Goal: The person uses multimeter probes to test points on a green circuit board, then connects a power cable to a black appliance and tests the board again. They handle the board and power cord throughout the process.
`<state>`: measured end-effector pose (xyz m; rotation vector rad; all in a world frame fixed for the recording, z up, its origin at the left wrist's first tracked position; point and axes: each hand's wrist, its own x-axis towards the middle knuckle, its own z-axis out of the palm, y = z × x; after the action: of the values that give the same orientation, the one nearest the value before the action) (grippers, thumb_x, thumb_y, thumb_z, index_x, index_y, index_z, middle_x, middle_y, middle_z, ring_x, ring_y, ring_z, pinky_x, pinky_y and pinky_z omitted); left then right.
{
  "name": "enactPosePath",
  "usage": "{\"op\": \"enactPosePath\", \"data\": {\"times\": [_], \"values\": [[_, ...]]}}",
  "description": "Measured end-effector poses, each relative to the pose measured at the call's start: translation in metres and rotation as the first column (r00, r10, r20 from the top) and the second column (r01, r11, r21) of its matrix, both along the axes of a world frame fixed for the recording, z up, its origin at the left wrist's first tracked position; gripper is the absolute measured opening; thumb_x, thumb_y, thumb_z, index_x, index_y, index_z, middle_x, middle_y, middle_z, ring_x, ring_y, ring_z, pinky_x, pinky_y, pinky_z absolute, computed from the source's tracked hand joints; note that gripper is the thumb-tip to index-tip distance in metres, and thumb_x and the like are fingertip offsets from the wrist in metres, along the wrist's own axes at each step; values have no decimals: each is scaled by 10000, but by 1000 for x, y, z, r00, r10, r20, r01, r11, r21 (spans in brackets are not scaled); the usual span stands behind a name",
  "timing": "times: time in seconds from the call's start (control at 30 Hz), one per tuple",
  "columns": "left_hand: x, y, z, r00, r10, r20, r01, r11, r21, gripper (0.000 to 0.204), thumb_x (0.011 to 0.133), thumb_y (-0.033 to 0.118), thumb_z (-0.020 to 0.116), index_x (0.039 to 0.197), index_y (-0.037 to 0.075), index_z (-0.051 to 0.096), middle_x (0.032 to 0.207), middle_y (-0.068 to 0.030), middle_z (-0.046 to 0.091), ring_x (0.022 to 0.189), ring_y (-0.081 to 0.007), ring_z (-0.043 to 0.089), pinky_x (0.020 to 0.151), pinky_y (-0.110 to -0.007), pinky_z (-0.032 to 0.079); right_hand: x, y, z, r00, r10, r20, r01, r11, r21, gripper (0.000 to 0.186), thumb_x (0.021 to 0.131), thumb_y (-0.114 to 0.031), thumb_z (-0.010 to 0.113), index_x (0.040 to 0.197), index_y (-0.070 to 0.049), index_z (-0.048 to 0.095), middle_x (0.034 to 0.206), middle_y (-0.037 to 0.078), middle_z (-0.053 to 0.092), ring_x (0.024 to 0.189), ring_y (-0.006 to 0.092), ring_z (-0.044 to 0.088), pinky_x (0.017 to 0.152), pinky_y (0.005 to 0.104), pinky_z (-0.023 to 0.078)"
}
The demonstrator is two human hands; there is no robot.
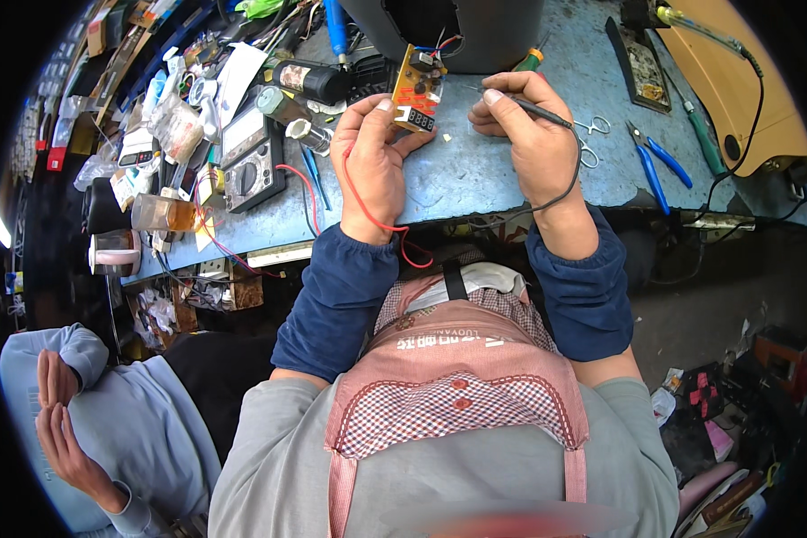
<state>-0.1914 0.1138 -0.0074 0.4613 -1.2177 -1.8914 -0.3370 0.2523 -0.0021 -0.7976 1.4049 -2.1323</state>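
Over the cluttered blue bench (pixel 511 170), its far left lost under tools and bottles, the left hand (pixel 377 157) closes its fingers round an orange circuit board (pixel 417 90), while the right hand (pixel 520 121) pinches a thin black probe (pixel 538 109), tip too fine to see.

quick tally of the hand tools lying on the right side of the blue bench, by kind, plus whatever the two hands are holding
Blue-handled pliers: 1
Small scissors: 1
Green-handled screwdriver: 1
Orange circuit board in the left hand: 1
Black-corded probe in the right hand: 1
Total: 5
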Motion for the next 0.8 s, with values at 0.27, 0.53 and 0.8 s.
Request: {"op": "enactPosePath", "data": {"times": [0.27,0.53,0.8], "values": [[-1,0,1,1000,15,11,-15,1000,6,215,1113,120,599,1246,-43,642,1204,-225,754,1085,-334,782,914,-579,697,-1,0,-2,1000,9,-10,-9,1000,7,217,1055,-126,706,1197,37,722,1011,149,791,928,220,801,862,343,658],[-1,2,-2,998,39,49,-37,998,-57,213,1108,125,628,1247,-34,653,1182,-199,765,1055,-291,789,897,-524,703,0,1,-1,1000,7,-23,-7,1000,26,209,1075,-115,691,1226,26,718,1014,143,787,925,231,791,866,359,657],[-1,2,-2,999,39,24,-38,999,-35,209,1107,139,641,1235,-24,667,1183,-194,767,1050,-285,790,896,-512,702,0,2,-2,1000,23,-5,-23,999,41,204,1066,-103,691,1220,29,718,1014,135,782,919,222,787,865,357,655]]}}
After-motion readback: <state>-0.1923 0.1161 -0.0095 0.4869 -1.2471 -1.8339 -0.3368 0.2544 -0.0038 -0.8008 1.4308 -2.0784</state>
